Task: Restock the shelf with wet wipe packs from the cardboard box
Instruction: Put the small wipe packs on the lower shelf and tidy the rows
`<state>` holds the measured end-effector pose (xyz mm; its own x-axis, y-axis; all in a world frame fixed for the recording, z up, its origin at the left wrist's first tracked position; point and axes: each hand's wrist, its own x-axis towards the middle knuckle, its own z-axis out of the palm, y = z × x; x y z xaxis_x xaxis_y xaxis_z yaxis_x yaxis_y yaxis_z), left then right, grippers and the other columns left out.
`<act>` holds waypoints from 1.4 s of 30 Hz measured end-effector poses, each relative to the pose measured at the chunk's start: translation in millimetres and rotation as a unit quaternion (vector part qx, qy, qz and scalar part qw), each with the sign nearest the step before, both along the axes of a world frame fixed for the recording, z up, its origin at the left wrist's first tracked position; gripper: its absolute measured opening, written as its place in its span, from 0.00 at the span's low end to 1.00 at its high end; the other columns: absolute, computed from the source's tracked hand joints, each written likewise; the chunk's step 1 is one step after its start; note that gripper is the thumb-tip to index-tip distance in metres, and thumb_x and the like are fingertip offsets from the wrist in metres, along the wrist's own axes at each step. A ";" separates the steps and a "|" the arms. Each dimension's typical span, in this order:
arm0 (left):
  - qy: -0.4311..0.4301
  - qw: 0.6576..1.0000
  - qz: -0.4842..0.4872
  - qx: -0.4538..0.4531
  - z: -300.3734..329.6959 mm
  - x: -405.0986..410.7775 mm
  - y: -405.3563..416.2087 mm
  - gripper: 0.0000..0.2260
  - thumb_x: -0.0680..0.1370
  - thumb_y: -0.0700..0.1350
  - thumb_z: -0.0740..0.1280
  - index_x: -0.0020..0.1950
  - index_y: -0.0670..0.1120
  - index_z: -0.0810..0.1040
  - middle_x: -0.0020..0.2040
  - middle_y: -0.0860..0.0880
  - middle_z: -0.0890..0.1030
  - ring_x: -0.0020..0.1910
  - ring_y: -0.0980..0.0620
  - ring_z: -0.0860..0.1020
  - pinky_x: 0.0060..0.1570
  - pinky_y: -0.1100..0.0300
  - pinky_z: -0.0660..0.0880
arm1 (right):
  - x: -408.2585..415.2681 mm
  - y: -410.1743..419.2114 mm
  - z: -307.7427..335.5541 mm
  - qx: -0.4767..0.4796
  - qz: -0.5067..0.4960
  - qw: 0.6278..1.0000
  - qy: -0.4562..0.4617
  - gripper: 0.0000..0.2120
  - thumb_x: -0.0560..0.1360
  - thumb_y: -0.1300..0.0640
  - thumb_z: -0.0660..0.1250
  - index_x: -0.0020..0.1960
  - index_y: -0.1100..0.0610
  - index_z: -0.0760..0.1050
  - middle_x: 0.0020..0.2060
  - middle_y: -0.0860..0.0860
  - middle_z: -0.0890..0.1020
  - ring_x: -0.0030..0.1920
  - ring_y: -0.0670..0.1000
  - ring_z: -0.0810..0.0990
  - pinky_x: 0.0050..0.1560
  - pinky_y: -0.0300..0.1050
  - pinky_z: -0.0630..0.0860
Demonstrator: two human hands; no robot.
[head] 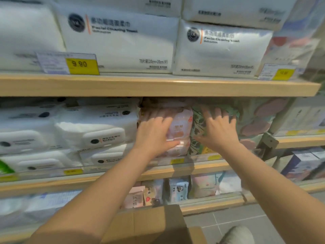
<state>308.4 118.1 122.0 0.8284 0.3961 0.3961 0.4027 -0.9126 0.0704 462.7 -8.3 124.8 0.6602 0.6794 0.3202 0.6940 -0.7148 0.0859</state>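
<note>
The setting was a shop aisle with pale wooden shelves, white towel packs above and a grey tiled floor below. On the middle shelf the left hand lay flat against the front of a pink pack, fingers spread and fairly straight, thumb low on its face, pressing rather than gripping. The right hand rested likewise on the green pack just beside it, fingers splayed over its top edge, open and holding nothing. Both forearms reached up and forward from below, roughly parallel, wrists near level. The two packs stood upright, touching, close under the shelf above. The box sat low in front of the person, its flap closed over whatever remained inside. The risk, as I judged it, was that uneven pushing would tip a soft pack sideways or buckle it against the packs behind, or that it would slide forward over the shelf lip once the hands let go.
</note>
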 end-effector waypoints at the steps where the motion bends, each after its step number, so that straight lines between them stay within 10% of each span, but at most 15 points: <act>1: -0.037 0.998 -0.029 0.028 -2.3 -18.8 1.2 0.25 0.70 0.64 0.66 0.59 0.49 0.73 0.56 0.49 0.76 0.54 0.48 0.74 0.51 0.54 0.70 | -9.7 -1.3 1.8 0.008 0.000 1.000 -0.002 0.43 0.70 0.37 0.66 0.75 0.50 0.48 0.68 0.60 0.63 0.69 0.62 0.61 0.68 0.65 0.57; 5: -0.134 0.988 -0.045 0.065 -20.2 -109.8 31.1 0.22 0.73 0.55 0.66 0.62 0.45 0.75 0.60 0.47 0.77 0.61 0.48 0.73 0.66 0.51 0.64 | -66.3 16.1 -5.6 0.068 0.093 0.992 -0.051 0.32 0.70 0.41 0.68 0.67 0.58 0.65 0.58 0.61 0.73 0.61 0.63 0.71 0.64 0.64 0.66; 14: -0.163 0.977 0.100 0.092 -15.3 -236.6 115.4 0.24 0.73 0.49 0.60 0.67 0.42 0.70 0.66 0.43 0.71 0.63 0.44 0.68 0.66 0.47 0.62 | -204.0 123.3 -7.2 0.127 0.323 0.931 -0.112 0.42 0.63 0.40 0.74 0.70 0.53 0.63 0.60 0.57 0.74 0.60 0.59 0.71 0.61 0.60 0.70; 21: -0.038 0.975 0.212 0.060 -4.3 -223.6 163.5 0.37 0.66 0.63 0.69 0.72 0.54 0.63 0.68 0.43 0.69 0.68 0.40 0.64 0.69 0.37 0.49 | -234.0 180.0 -12.6 0.070 0.284 0.945 -0.149 0.49 0.54 0.35 0.76 0.70 0.48 0.62 0.53 0.58 0.79 0.49 0.62 0.79 0.55 0.65 0.72; 28: -0.101 0.961 0.233 0.106 -16.9 -219.1 171.9 0.31 0.65 0.65 0.68 0.65 0.55 0.72 0.61 0.43 0.76 0.64 0.41 0.70 0.68 0.39 0.56 | -229.1 201.1 -3.9 0.021 0.212 0.976 -0.054 0.35 0.72 0.38 0.63 0.71 0.46 0.51 0.54 0.57 0.77 0.53 0.59 0.76 0.59 0.58 0.68; 35: -0.095 0.966 0.221 0.097 -17.5 -218.3 174.0 0.31 0.67 0.66 0.65 0.67 0.55 0.70 0.63 0.43 0.74 0.65 0.41 0.68 0.69 0.40 0.53 | -223.9 205.2 -8.2 0.035 0.213 0.975 -0.057 0.39 0.70 0.37 0.64 0.73 0.45 0.49 0.60 0.58 0.70 0.59 0.60 0.69 0.58 0.60 0.67; 39: -0.224 0.956 0.187 0.032 -28.8 -246.8 167.4 0.34 0.67 0.63 0.67 0.68 0.48 0.68 0.62 0.41 0.71 0.65 0.43 0.65 0.70 0.40 0.56 | -233.1 192.8 4.9 0.027 0.221 0.975 0.002 0.36 0.69 0.32 0.62 0.69 0.50 0.57 0.45 0.53 0.75 0.49 0.58 0.77 0.53 0.56 0.73; 42: -0.345 0.896 0.252 -0.123 -46.8 -282.9 164.4 0.43 0.67 0.56 0.75 0.74 0.46 0.57 0.72 0.43 0.61 0.72 0.46 0.57 0.70 0.49 0.55 | -250.5 188.3 8.2 0.036 0.256 0.966 -0.020 0.35 0.71 0.33 0.62 0.69 0.51 0.59 0.51 0.54 0.76 0.53 0.58 0.76 0.54 0.55 0.70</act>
<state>25.5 282.5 75.2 0.1109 0.7963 0.5947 0.5418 -0.5501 0.6355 212.3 180.1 132.9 0.2300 0.8888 0.3965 0.9553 -0.2840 0.0825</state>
